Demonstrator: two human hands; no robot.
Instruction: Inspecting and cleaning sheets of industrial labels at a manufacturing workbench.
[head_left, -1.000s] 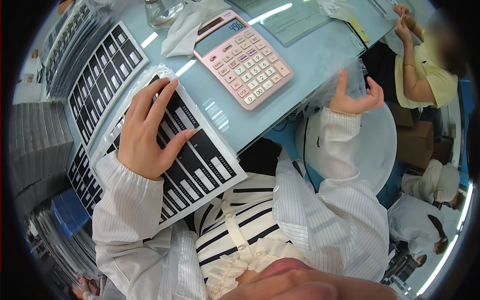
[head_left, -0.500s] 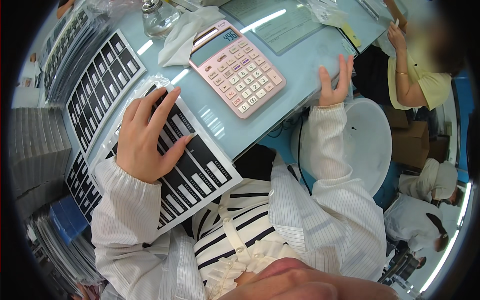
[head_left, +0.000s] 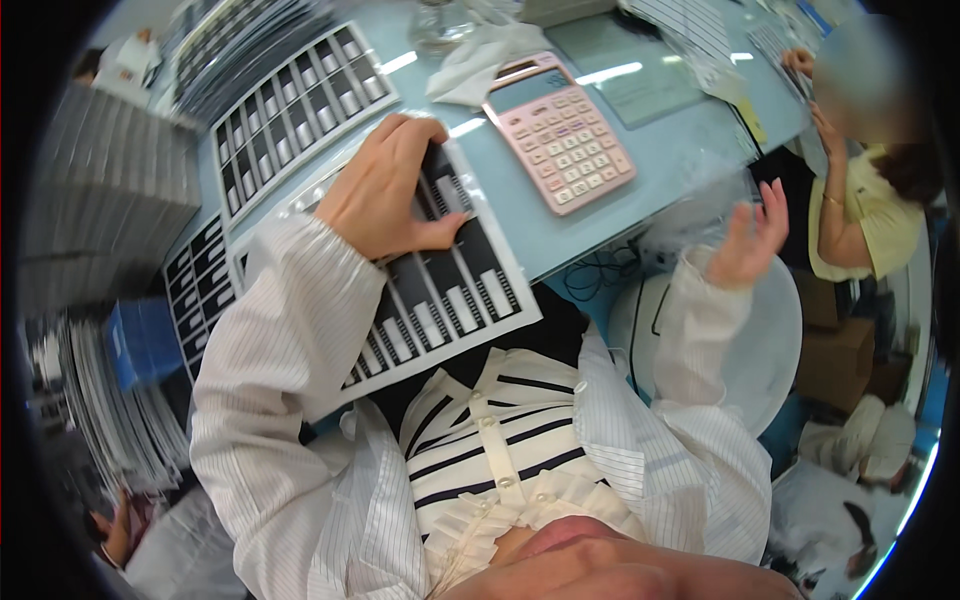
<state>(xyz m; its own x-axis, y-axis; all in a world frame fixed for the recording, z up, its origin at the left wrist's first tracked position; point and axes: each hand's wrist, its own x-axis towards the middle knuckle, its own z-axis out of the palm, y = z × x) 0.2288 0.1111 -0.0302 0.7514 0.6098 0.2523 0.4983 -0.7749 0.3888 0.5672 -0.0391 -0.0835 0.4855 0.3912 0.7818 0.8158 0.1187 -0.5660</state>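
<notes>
My left hand (head_left: 390, 190) rests on a flat black-and-white patterned panel (head_left: 455, 300), which lies over the table's near edge. Its fingers bend toward the panel's far edge and the thumb stands apart on the face. My right hand (head_left: 748, 238) is raised over the white bin (head_left: 770, 350), fingers spread, blurred and holding nothing. Crumpled clear plastic film (head_left: 690, 220) hangs between the table edge and the bin, close to that hand. To the right of the panel lies a pink calculator (head_left: 560, 135).
Another patterned panel (head_left: 305, 115) lies farther left, beside tall stacks of sheets (head_left: 130, 165). A blue box (head_left: 147, 340) sits at the left. White cloth (head_left: 490, 65) and a glass bottle (head_left: 440, 25) are at the back. A co-worker in yellow (head_left: 870, 220) sits at the right.
The whole view has shifted, so the table things appear farther right. My left fingers have bent more over the panel. My right hand has come away from the table edge, and the film hangs lower.
</notes>
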